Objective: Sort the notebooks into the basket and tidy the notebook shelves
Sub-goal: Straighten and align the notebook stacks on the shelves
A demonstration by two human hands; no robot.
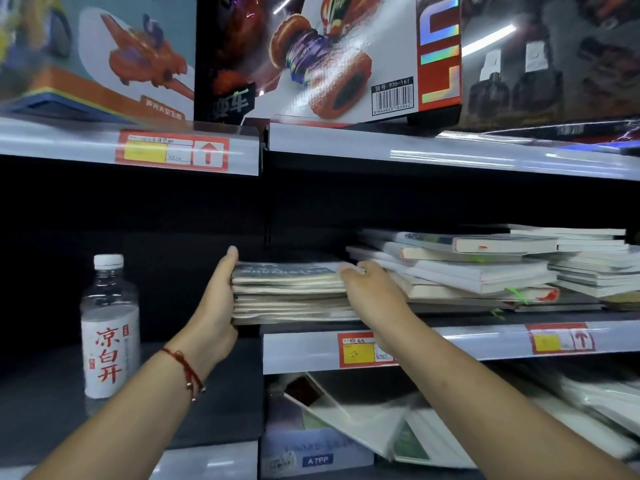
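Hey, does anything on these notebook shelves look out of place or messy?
Yes. A water bottle stands on the left shelf, not stationery. The notebooks right of the held stack lie fanned askew, and those on the lower shelf have toppled at a slant.

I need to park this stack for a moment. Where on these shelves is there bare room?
Free: the dark shelf right of the water bottle, below the left hand. Crowded: right of the held stack, where loose notebook piles fill the shelf, and the lower shelf's slumped notebooks.
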